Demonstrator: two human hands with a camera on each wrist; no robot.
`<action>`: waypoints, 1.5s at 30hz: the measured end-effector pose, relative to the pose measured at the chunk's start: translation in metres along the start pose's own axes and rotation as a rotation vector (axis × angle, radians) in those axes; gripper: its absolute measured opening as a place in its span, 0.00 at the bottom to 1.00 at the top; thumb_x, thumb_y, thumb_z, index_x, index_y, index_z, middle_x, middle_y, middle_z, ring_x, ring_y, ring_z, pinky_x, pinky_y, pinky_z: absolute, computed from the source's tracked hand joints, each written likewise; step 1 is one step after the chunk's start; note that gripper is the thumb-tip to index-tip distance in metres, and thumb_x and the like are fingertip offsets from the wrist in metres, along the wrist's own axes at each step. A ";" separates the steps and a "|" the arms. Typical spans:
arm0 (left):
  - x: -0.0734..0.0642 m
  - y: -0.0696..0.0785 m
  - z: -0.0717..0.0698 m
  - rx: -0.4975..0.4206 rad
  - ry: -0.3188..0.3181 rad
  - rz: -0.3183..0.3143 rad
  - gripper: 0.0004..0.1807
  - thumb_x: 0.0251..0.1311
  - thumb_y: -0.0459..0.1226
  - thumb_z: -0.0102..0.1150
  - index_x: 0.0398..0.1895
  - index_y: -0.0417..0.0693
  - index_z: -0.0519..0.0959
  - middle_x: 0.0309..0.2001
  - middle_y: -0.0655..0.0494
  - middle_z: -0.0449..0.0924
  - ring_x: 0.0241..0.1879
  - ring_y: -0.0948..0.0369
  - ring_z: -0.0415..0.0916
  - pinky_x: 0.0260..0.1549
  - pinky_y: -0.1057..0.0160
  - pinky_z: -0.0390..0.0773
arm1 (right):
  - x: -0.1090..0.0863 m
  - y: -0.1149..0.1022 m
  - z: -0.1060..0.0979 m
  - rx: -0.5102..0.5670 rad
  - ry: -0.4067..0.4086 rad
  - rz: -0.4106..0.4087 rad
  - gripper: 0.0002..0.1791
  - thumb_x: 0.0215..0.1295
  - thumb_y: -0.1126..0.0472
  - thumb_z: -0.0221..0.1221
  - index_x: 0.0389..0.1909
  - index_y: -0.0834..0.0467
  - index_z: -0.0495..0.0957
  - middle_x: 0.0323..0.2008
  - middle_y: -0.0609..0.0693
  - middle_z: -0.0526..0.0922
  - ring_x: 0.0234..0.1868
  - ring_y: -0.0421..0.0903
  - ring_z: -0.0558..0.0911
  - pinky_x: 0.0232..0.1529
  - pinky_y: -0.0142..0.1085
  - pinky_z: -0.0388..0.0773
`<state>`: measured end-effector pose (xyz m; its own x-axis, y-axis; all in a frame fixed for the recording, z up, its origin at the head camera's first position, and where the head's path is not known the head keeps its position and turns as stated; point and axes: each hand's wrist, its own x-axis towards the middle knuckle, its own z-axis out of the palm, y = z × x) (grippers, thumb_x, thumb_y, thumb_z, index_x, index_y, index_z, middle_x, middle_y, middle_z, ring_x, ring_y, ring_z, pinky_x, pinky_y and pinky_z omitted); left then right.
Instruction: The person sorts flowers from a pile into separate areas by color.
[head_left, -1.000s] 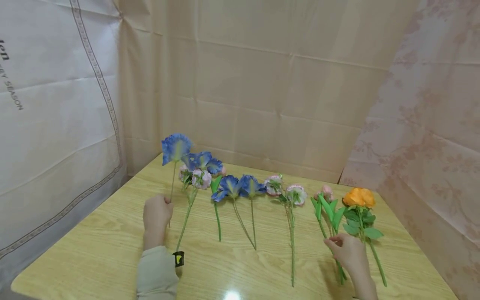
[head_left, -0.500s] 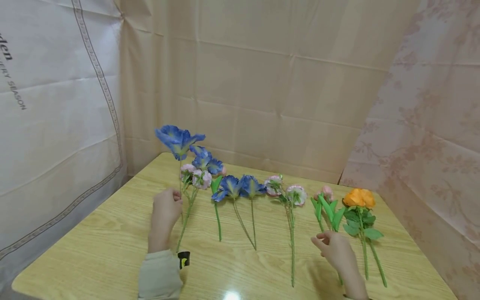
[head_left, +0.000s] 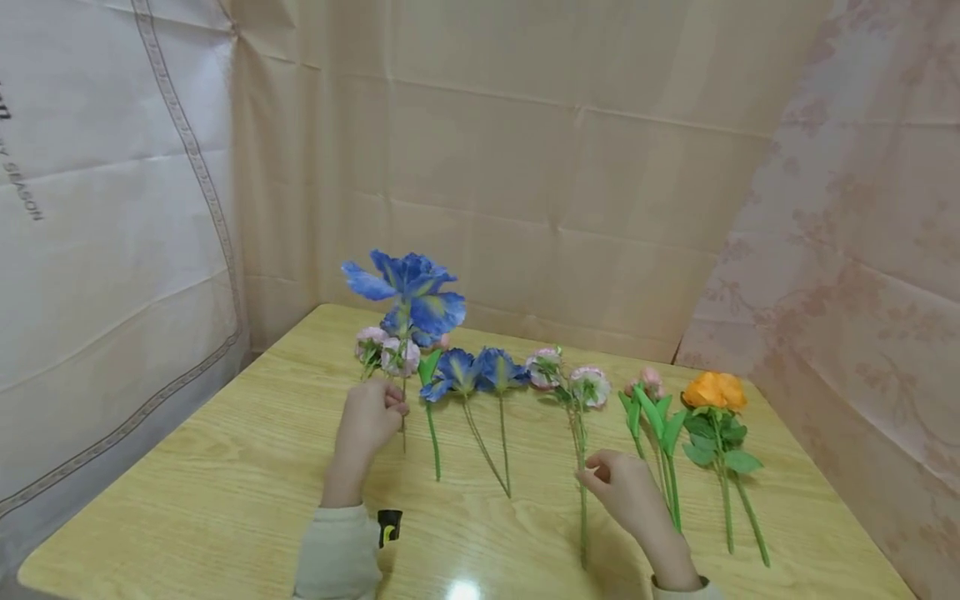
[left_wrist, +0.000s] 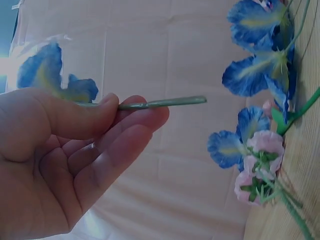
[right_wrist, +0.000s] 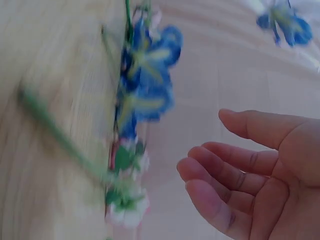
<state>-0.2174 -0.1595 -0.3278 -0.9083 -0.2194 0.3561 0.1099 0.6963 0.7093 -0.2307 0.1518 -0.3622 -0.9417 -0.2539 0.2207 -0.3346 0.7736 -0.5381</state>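
Note:
In the head view my left hand (head_left: 369, 421) pinches the thin stem of a blue iris (head_left: 420, 287), holding it upright above the table's left side. The left wrist view shows the green stem (left_wrist: 175, 101) between thumb and fingers, its cut end pointing away and its bloom (left_wrist: 47, 75) partly behind the hand. A pair of pale pink flowers (head_left: 399, 357) lies behind that hand. My right hand (head_left: 628, 493) hovers by the stem of pink-and-white flowers (head_left: 591, 387). Its loosely bent fingers (right_wrist: 212, 200) hold nothing in the right wrist view.
Two blue irises (head_left: 477, 372) and a green tulip stem (head_left: 433, 433) lie mid-table. Pink tulips with green leaves (head_left: 655, 417) and an orange flower (head_left: 715, 390) lie at right. Cloth (head_left: 525, 167) hangs behind the wooden table (head_left: 225, 492).
My left hand has moved right with the blue iris, whose bloom has turned. The right hand has shifted left, away from the tulips toward the pink-and-white flower stem.

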 end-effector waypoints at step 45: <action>-0.028 0.059 0.073 -0.240 -0.378 0.233 0.05 0.54 0.27 0.57 0.25 0.39 0.71 0.19 0.53 0.74 0.15 0.64 0.72 0.15 0.70 0.72 | 0.006 -0.065 0.042 0.413 0.094 -0.262 0.08 0.50 0.78 0.57 0.32 0.68 0.78 0.23 0.54 0.80 0.25 0.45 0.81 0.23 0.26 0.75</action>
<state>-0.2145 -0.0627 -0.3402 -0.9262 0.2171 0.3081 0.3768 0.5108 0.7727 -0.2157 0.0755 -0.3605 -0.8233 -0.3412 0.4536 -0.5632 0.3913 -0.7278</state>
